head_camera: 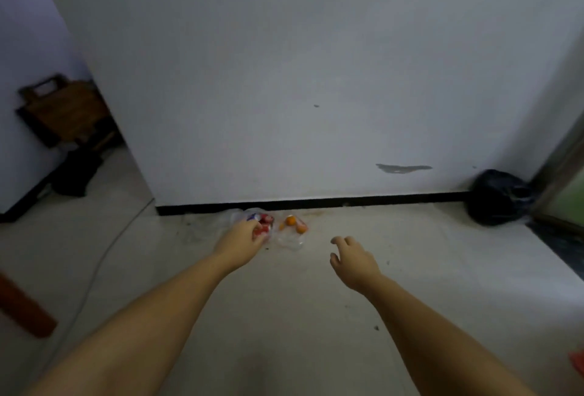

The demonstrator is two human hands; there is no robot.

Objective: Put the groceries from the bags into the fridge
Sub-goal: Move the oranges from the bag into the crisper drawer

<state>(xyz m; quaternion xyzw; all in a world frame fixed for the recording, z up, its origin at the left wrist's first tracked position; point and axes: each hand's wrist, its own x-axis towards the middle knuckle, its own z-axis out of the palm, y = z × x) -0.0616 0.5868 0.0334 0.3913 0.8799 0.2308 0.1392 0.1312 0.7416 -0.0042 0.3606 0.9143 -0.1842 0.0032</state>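
Two clear plastic bags lie on the floor against the wall's black skirting. The left bag [264,225] holds red and white packets; the right bag [292,234] holds orange fruit [290,221]. My left hand [241,239] reaches into the left bag, its fingers curled down over the red packets, the fingertips hidden. My right hand [352,258] hovers above the floor to the right of the fruit bag, fingers loosely spread and holding nothing. No fridge is in view.
A white wall [316,79] stands straight ahead. A black rubbish bag [497,196] sits in the right corner by a door frame. At left are a wooden chair [63,111], a dark bag under it and a cable [104,253] across the floor.
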